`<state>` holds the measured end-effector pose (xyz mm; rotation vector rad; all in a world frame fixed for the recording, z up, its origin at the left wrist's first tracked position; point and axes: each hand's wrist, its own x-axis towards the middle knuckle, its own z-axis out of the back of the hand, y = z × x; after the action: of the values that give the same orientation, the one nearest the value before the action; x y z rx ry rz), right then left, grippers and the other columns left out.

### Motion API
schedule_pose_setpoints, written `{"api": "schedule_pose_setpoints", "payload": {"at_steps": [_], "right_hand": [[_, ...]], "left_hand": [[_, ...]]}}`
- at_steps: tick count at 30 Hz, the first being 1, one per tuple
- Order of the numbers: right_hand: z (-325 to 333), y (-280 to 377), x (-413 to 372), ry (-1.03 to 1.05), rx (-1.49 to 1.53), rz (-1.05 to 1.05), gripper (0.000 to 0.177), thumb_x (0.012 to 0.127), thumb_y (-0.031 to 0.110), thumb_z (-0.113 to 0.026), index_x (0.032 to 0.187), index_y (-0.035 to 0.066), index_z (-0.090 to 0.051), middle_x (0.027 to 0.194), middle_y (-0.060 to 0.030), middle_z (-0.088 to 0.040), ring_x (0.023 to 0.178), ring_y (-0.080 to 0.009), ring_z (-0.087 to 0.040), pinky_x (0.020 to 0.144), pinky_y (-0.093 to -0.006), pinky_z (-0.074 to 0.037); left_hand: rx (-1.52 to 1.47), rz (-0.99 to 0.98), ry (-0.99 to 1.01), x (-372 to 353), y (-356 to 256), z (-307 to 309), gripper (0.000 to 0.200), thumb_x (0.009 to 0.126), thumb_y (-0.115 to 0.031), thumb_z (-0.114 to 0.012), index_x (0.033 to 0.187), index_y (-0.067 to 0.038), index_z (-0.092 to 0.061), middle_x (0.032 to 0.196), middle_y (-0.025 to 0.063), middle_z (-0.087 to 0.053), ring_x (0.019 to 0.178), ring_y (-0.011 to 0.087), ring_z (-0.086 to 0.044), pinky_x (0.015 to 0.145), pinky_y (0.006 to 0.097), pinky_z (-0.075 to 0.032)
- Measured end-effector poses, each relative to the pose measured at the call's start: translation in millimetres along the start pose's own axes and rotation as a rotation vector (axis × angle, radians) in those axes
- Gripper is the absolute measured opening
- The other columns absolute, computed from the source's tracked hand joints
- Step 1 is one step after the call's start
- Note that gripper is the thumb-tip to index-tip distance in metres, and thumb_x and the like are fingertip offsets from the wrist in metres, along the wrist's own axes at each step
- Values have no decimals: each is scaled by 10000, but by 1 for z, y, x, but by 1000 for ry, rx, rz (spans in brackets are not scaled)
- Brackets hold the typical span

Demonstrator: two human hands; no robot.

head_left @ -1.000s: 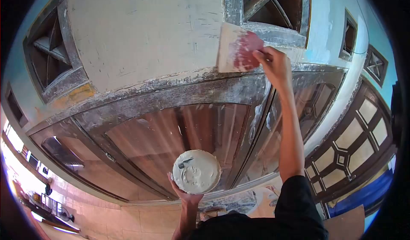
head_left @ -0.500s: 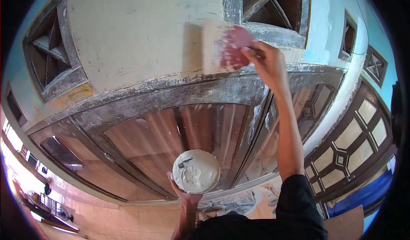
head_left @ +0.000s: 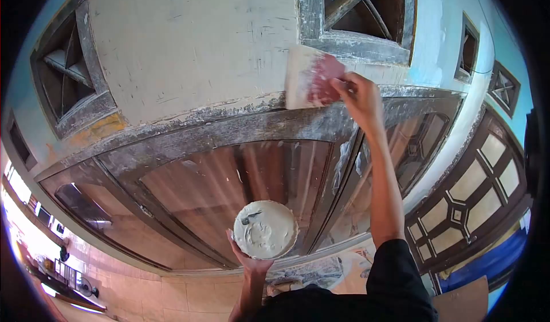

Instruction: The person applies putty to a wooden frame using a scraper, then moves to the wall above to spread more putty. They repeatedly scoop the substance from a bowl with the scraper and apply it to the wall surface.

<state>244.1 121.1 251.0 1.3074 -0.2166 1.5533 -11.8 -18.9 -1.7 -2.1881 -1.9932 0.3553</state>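
My right hand (head_left: pixel 360 95) pinches a flat red spreader (head_left: pixel 322 80) with pale paste smeared over its left part. The spreader lies near the lower edge of the cream wall (head_left: pixel 195 47), just above the worn wooden door frame (head_left: pixel 229 124) and left below a vent opening. Low in the view, my left hand (head_left: pixel 250 257) holds a round container of whitish paste (head_left: pixel 266 230) from beneath and the left side. A small dark piece (head_left: pixel 250 217) rests on the paste near the rim.
Glass-paned wooden doors (head_left: pixel 229 179) stand below the wall. Vents with crossed bars (head_left: pixel 366 7) sit above and at the left (head_left: pixel 67 70). A patterned door (head_left: pixel 467 201) and blue cloth (head_left: pixel 487 264) are at the right. Tiled floor (head_left: pixel 166 296) shows below.
My right hand and the spreader have moved slightly down and to the right, and the spreader has tilted. The container in my left hand has shifted very little.
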Motion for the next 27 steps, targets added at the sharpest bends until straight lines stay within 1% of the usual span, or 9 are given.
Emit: {"api": "schedule_pose_setpoints", "payload": {"at_steps": [5, 10, 12, 13, 15, 18, 22, 25, 27], "right_hand": [[33, -31, -77, 48, 379, -209, 219, 860, 203, -642, 867, -15, -658, 653, -8, -562, 558, -57, -475, 510, -222, -367], [7, -8, -165, -58, 649, -103, 154, 885, 132, -603, 914, -14, -642, 774, -9, -590, 609, -40, -498, 516, -193, -368], [-3, 3, -182, -40, 911, -373, 113, 886, 85, -586, 927, -11, -630, 724, -12, -589, 570, -42, -497, 491, -196, -384], [-5, 5, -179, -35, 915, -376, 113, 886, 85, -586, 927, -11, -630, 724, -12, -589, 570, -42, -497, 491, -196, -384], [-11, 9, -158, 6, 825, -432, 89, 873, 71, -605, 910, -8, -621, 670, -16, -588, 514, -50, -492, 460, -200, -387], [-18, 20, -95, 55, 617, -207, 168, 862, 140, -650, 851, -24, -616, 624, -34, -597, 508, -68, -543, 454, -212, -399], [-31, 56, -26, 128, 414, -43, 255, 836, 217, -679, 902, -27, -653, 632, -89, -630, 531, -92, -577, 496, -264, -432], [-38, 46, -13, -2, 176, 68, 254, 816, 237, -696, 918, 5, -682, 627, -82, -633, 522, -95, -568, 502, -291, -431], [-12, 32, -17, -82, 25, -87, 246, 813, 247, -698, 904, 19, -693, 611, -65, -623, 520, -88, -558, 504, -289, -429]], "left_hand": [[70, -41, 37, 5, 1, 5, 695, 847, -663, -386, 1284, -136, -499, 1295, 68, -511, 1179, 299, -468, 1001, 484, -358], [-36, 7, 52, 9, 1, -2, 699, 848, -664, -381, 1290, -135, -495, 1298, 69, -512, 1174, 296, -477, 1002, 480, -360], [-11, 4, 73, 8, 2, -3, 700, 848, -664, -378, 1293, -136, -493, 1304, 65, -509, 1177, 293, -476, 1001, 479, -362], [-11, 0, 68, 6, 3, -1, 700, 848, -664, -378, 1293, -136, -493, 1304, 65, -509, 1177, 293, -476, 1001, 479, -362], [-29, 11, 91, 6, 3, 2, 693, 860, -653, -370, 1291, -124, -490, 1296, 85, -511, 1180, 307, -474, 990, 494, -378], [-40, 1, 86, -3, 3, -4, 685, 863, -648, -375, 1291, -125, -489, 1300, 79, -505, 1177, 295, -476, 986, 488, -383], [-56, -8, 52, -8, 1, -5, 681, 867, -648, -366, 1292, -129, -485, 1311, 76, -492, 1179, 289, -473, 994, 471, -380], [65, -62, 79, -2, -1, 4, 679, 866, -651, -363, 1294, -138, -485, 1312, 73, -491, 1184, 288, -469, 1005, 467, -368], [127, -85, 58, -7, -3, -1, 678, 866, -651, -365, 1294, -139, -484, 1311, 72, -492, 1184, 290, -469, 1009, 470, -364]]}}
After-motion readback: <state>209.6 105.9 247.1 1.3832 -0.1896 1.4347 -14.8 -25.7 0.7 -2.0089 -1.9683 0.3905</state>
